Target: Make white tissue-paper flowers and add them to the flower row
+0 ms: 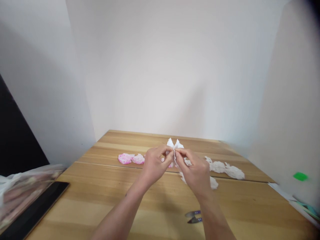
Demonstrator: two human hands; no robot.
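Above the middle of the wooden table (150,196), my left hand (157,161) and my right hand (193,166) pinch a gathered piece of white tissue paper (171,144) between thumbs and fingertips. Its upper edges fan out in two points, while a narrow strip hangs below the pinch. Behind my left hand lies a row of pink-and-white crumpled tissue pieces (126,158), partly hidden. White crumpled tissue pieces (234,171) lie to the right, some covered by my right hand. Thread snips (193,218) rest beside my right forearm, which hides their handle end.
At the left edge are a dark flat phone-like slab (37,211) and a clear plastic bag (27,190). A white wall (160,73) rises behind the table. On the right are papers (287,195) and a green patch (300,176) against the wall.
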